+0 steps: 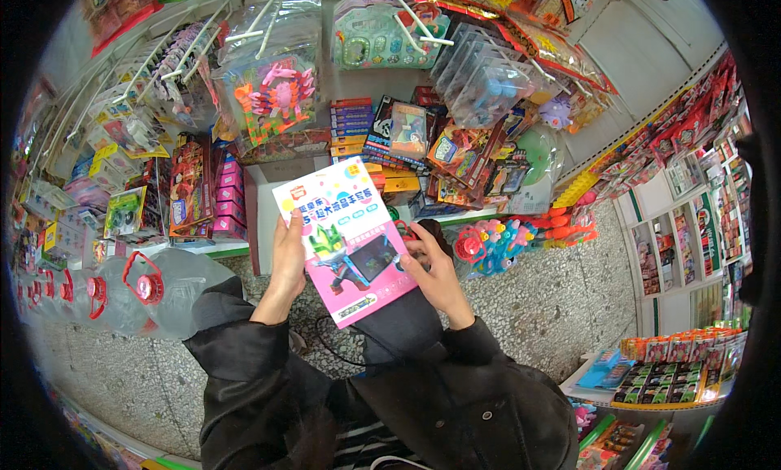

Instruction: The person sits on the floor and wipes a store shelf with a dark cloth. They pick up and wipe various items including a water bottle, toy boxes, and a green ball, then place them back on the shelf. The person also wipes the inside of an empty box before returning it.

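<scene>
A flat white-and-pink toy box [354, 241] is held tilted in front of me, its printed front facing up. The front bears writing and shows a writing tablet with a dark screen. My left hand [284, 268] grips the box's left edge, thumb on the front and the other fingers hidden behind. At the lower right edge is my right hand [438, 271], its thumb and fingertips against the box and its fingers spread. Behind the box, stacked small cartons [351, 131] and a clear-wrapped card pack [409, 130] lie on the shelf.
Large clear bottles with red handles [177, 287] stand on the speckled floor [543, 293] at left. Bagged toys [277, 97] hang from white hooks [262, 24] above the shelf. Bottles with colourful toy tops [494, 241] stand at right, and a display rack [665, 366] is lower right.
</scene>
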### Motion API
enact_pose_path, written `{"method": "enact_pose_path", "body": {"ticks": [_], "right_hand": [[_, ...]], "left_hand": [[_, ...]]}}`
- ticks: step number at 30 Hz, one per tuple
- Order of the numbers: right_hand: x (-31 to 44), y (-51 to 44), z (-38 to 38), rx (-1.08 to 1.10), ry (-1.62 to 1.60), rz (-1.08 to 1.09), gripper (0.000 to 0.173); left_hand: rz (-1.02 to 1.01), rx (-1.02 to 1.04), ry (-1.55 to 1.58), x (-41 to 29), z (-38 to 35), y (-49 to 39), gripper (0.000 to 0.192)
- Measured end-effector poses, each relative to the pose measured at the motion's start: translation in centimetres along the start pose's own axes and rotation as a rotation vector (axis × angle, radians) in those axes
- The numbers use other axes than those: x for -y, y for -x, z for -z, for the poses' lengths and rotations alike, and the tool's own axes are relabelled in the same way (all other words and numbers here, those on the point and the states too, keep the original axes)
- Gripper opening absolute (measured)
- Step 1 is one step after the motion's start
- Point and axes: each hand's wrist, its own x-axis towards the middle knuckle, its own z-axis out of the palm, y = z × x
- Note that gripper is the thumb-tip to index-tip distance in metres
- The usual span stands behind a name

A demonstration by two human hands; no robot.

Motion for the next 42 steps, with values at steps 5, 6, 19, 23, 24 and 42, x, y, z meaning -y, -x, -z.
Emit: {"method": "enact_pose_path", "body": {"ticks": [5, 6, 19, 23, 24, 42], "right_hand": [[-2.2, 1.1, 1.7, -0.051, -0.347, -0.139, 0.026], [-2.5, 1.5, 2.6, -0.117, -0.438, -0.149, 0.024], [-10.0, -5.2, 14.1, -0.863, -0.606, 0.057, 0.019], [-11.5, -11.6, 14.9, -0.898, -0.558, 0.127, 0.019], [-11.2, -12.8, 14.4, -0.89, -0.546, 0.103, 0.018], [-14.0, -17.0, 11.5, -0.988, 0.465, 0.141, 0.052]], "left_hand": [[0.035, 0.201, 0.043, -0.1, -2.3, 1.6, 0.042], [0.054, 0.313, 0.055, -0.2, -2.5, 1.7, 0.039], [0.062, 0.245, -0.067, -2.2, 1.4, 1.2, 0.049], [0.055, 0.219, -0.115, -2.0, 2.0, 0.9, 0.048], [0.059, 0.203, -0.123, -2.2, 2.4, 1.1, 0.047], [-0.097, -0.222, 0.099, -3.9, 8.9, -0.1, 0.032]]}}
